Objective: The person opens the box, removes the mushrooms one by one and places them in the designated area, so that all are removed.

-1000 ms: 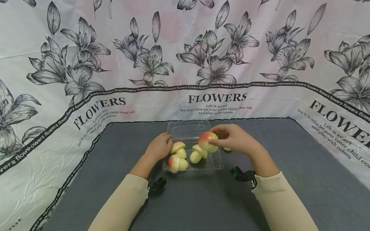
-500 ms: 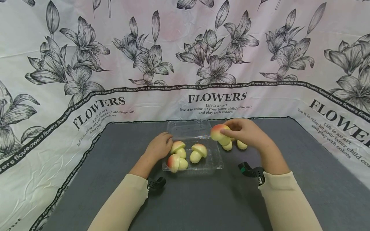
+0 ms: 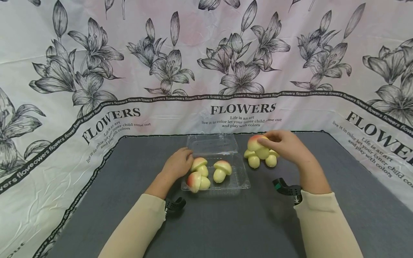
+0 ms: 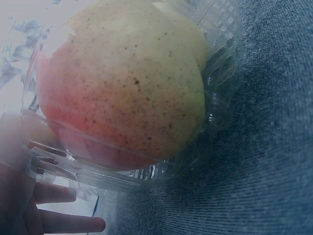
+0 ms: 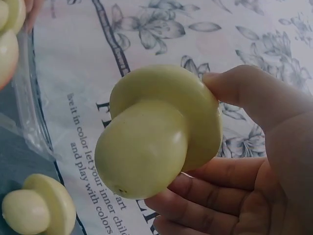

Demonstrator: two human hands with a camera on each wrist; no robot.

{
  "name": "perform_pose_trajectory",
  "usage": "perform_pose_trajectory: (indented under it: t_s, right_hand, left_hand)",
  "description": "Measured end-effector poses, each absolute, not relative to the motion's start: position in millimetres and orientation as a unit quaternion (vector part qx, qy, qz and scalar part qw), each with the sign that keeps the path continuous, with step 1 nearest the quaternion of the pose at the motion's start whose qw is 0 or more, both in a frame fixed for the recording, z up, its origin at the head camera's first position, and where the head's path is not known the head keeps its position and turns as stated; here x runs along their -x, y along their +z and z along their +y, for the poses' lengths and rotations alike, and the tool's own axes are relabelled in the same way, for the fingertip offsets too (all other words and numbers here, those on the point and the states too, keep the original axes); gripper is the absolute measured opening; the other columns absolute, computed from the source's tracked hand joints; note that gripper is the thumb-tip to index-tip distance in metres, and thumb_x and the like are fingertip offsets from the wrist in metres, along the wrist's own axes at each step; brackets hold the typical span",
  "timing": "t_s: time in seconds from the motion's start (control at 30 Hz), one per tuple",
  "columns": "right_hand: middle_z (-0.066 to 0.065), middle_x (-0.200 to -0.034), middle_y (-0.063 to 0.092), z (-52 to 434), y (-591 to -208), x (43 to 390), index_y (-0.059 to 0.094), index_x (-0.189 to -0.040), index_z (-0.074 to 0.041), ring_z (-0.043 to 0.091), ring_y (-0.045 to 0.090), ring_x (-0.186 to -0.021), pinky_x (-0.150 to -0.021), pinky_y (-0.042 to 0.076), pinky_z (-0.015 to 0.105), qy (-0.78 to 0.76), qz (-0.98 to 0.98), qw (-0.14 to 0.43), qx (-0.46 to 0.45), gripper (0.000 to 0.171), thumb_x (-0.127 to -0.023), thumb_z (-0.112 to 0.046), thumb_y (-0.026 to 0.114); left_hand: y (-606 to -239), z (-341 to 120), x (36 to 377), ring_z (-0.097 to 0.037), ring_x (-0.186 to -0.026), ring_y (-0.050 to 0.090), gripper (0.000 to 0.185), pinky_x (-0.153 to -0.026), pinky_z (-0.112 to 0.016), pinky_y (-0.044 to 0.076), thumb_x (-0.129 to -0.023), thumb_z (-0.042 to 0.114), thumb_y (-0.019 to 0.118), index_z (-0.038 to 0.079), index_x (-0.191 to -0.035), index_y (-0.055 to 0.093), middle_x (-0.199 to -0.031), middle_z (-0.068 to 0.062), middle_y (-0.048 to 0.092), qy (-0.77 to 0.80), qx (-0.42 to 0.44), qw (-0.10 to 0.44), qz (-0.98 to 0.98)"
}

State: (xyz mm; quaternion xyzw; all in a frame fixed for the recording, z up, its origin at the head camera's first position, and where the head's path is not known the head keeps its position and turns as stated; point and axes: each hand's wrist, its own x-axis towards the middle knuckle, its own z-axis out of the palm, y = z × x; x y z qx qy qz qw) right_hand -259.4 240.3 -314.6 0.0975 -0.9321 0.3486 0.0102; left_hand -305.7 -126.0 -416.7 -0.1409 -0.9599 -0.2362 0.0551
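1. The right hand (image 3: 287, 147) holds a toy mushroom (image 3: 258, 146) by its cap, fingers curled round the rim, above the grey counter (image 3: 226, 222) to the right of the clear plastic clamshell tray (image 3: 240, 184).
2. Two more toy mushrooms (image 3: 271, 160) lie on the counter just under that hand, touching each other.
3. The left hand (image 3: 177, 165) rests with fingers bent on the tray's left edge; whether it grips the edge, I cannot tell.
4. Three mushrooms (image 3: 222, 170) sit inside the tray; its lid stands open behind.
5. The mushrooms look smooth and glossy, pale yellow stems, caps blushing red.
6. A floral printed cloth (image 3: 96, 89) walls the counter.
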Motion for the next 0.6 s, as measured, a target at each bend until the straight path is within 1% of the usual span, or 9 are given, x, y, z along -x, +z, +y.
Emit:
perform_pose_trajectory:
  t_s: [0.07, 0.13, 0.27, 0.47, 0.6]
  right_hand:
    - [0.015, -0.127, 0.067, 243, -315, 260, 0.064, -0.136, -0.007, 0.033, 0.059, -0.116, -0.091, 0.051, 0.051, 0.346, -0.933, 0.013, -0.093, 0.073, -0.096, -0.067, 0.056]
    - [0.016, -0.127, 0.067, 246, -315, 259, 0.064, -0.136, -0.006, 0.034, 0.059, -0.117, -0.091, 0.050, 0.053, 0.343, -0.935, 0.015, -0.085, 0.075, -0.096, -0.068, 0.055]
    - [0.019, -0.130, 0.065, 251, -315, 260, 0.062, -0.137, -0.003, 0.037, 0.057, -0.120, -0.093, 0.049, 0.056, 0.333, -0.940, 0.018, -0.069, 0.080, -0.095, -0.070, 0.054]
    - [0.022, -0.131, 0.063, 259, -317, 263, 0.062, -0.134, -0.002, 0.039, 0.057, -0.118, -0.088, 0.051, 0.054, 0.314, -0.948, 0.024, -0.053, 0.080, -0.096, -0.071, 0.051]
    - [0.025, -0.136, 0.060, 267, -319, 265, 0.059, -0.138, 0.000, 0.043, 0.055, -0.122, -0.090, 0.050, 0.059, 0.308, -0.950, 0.030, -0.041, 0.084, -0.096, -0.072, 0.048]
  left_hand:
    - [-416, -126, 306, -0.038, -0.141, 0.046, 0.042, -0.114, -0.055, 0.041, -0.108, 0.023, 0.045, 0.003, -0.140, 0.062, -0.154, -0.020, 0.047, -0.236, 0.140, 0.054, -0.960]
    - [-416, -126, 306, -0.038, -0.141, 0.046, 0.042, -0.114, -0.055, 0.041, -0.108, 0.023, 0.045, 0.003, -0.141, 0.062, -0.154, -0.020, 0.047, -0.236, 0.139, 0.054, -0.960]
    - [-416, -125, 306, -0.038, -0.141, 0.046, 0.042, -0.114, -0.055, 0.041, -0.108, 0.023, 0.044, 0.003, -0.141, 0.062, -0.154, -0.020, 0.047, -0.235, 0.137, 0.053, -0.961]
    - [-416, -125, 306, -0.038, -0.141, 0.046, 0.042, -0.114, -0.056, 0.041, -0.108, 0.024, 0.044, 0.004, -0.141, 0.062, -0.154, -0.019, 0.046, -0.235, 0.138, 0.052, -0.961]
    - [-416, -126, 306, -0.038, -0.141, 0.046, 0.042, -0.114, -0.056, 0.041, -0.108, 0.023, 0.045, 0.003, -0.141, 0.062, -0.154, -0.020, 0.047, -0.236, 0.141, 0.053, -0.960]
